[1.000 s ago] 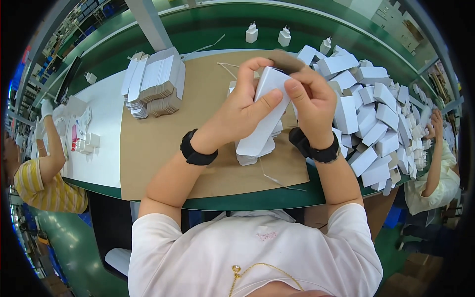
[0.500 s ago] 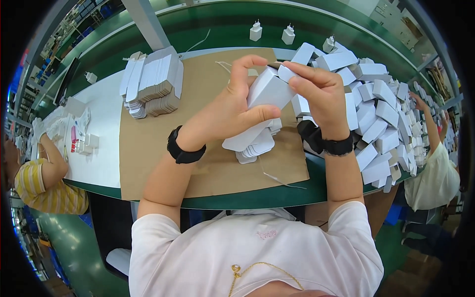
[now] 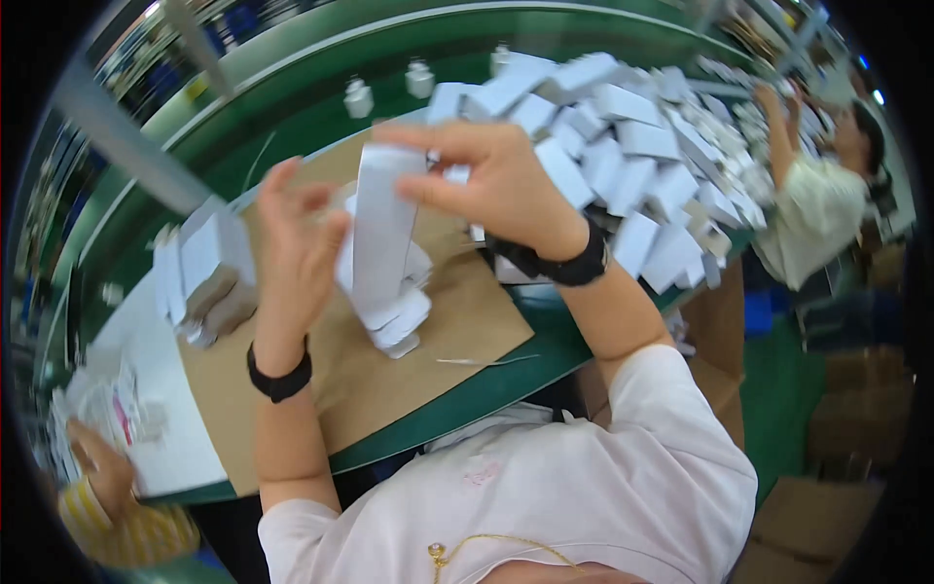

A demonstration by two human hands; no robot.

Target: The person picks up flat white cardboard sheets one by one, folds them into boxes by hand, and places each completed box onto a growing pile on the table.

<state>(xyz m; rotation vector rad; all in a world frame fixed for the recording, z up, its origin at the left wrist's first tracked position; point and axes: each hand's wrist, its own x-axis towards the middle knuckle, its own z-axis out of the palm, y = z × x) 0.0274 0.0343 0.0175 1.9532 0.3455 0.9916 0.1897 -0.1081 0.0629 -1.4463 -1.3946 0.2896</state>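
My right hand (image 3: 496,180) grips a white paperboard box (image 3: 382,219) near its top end, thumb on the near face and fingers behind. To the left of the box, my left hand (image 3: 297,258) is apart from it, its fingers spread and smeared by motion. Beneath the box lies a small pile of flat white cartons (image 3: 397,329) on a brown cardboard sheet (image 3: 438,316). Part of that pile is hidden by the box.
A big heap of white boxes (image 3: 623,146) covers the table at right. Flat cartons stand stacked (image 3: 209,263) at left. White plug adapters (image 3: 358,98) line the green belt (image 3: 302,117) beyond. A co-worker (image 3: 817,195) works at far right, another's hand (image 3: 92,453) at lower left.
My left hand has let go of the box and moved left, fingers spreading. The right hand keeps hold of the box, now turned more upright. The whole view has swung toward the right.
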